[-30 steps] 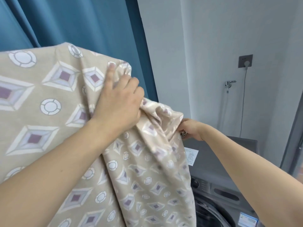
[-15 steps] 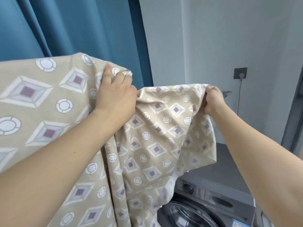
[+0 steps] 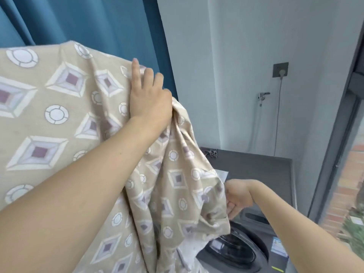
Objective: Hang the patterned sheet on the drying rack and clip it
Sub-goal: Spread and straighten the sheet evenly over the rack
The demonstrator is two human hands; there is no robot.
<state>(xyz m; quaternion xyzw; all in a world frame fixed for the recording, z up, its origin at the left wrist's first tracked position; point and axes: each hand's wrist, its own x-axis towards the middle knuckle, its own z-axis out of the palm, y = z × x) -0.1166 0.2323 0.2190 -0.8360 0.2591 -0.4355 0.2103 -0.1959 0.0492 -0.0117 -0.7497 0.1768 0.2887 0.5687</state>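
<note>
Head view: sheet (image 3: 59, 119) fills the left of frame, draped high. Left hand (image 3: 149, 95) at centre grips a bunched fold, index finger straight. Right hand (image 3: 239, 198), lower right, pinches the hanging edge above the washer (image 3: 256, 170).

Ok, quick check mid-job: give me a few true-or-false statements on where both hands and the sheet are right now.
1. The left hand holds the patterned sheet up high. True.
2. The right hand is raised level with the left. False: it is low, at the sheet's hanging edge.
3. A washing machine stands behind the sheet. True.
4. The curtain is red. False: blue.
5. Small clips lie on the washer top. True.
</note>
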